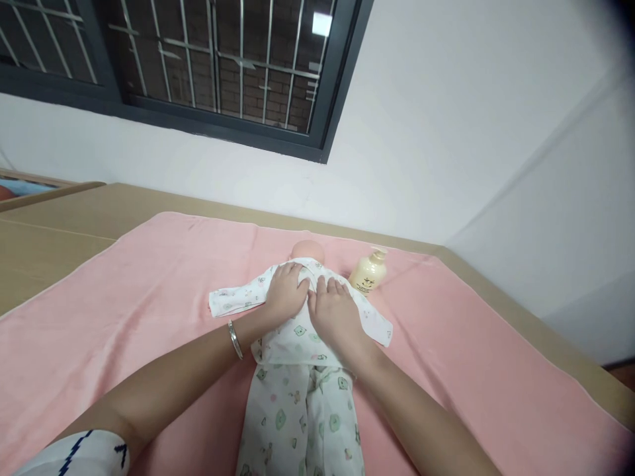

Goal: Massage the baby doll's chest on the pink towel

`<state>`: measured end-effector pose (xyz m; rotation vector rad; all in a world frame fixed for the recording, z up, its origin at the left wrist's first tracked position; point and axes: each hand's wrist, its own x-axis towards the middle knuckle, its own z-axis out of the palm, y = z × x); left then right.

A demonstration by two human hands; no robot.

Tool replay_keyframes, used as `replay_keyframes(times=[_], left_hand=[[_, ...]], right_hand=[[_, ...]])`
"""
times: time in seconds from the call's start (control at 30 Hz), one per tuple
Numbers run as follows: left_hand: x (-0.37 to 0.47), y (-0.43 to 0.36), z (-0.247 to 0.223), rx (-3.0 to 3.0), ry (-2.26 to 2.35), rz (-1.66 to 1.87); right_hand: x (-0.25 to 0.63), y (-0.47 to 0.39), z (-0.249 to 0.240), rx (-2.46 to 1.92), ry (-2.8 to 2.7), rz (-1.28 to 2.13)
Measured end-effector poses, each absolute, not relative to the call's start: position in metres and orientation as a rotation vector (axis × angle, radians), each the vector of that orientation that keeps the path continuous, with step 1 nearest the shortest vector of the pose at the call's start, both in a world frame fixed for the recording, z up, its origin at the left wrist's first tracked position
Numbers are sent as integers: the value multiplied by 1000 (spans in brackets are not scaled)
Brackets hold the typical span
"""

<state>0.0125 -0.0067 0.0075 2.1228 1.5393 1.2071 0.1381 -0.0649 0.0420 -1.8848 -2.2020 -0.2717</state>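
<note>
A baby doll [308, 250] lies on its back or front, I cannot tell which, with its bare head away from me. It wears a white long-sleeved top [292, 342] and matching trousers [280, 410], both printed with small green and pink figures. The sleeves spread out to both sides. My left hand [288, 291] rests flat on the left side of the top's chest area, fingers stretched out. Beside it, my right hand [335, 307] lies flat on the other side, also with fingers extended. Neither hand grasps anything.
A pale yellow pump bottle [368, 272] stands right of the doll's head. Underneath is a pink cloth [163, 277] with some creases, spread over a wooden surface [64, 228]. A white wall [421, 132] and a barred window [223, 63] are behind.
</note>
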Motion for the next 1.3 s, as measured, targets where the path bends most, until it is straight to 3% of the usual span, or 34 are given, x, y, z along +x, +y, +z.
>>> replay_keyframes(times=[0.3, 0.63, 0.93, 1.1, 1.3], left_hand=[[25, -33, 6, 2399, 1674, 1072], [10, -8, 15, 2318, 1646, 959], [23, -34, 10, 2368, 1681, 1060], [13, -22, 19, 2324, 1604, 1006], [11, -14, 16, 2337, 1642, 1022]], right_hand=[[170, -25, 35, -1650, -2172, 200], [137, -69, 40, -1726, -2281, -41], [162, -27, 35, -1726, -2174, 157], [148, -50, 38, -1689, -2202, 57], [152, -50, 47, -1571, -2210, 206]])
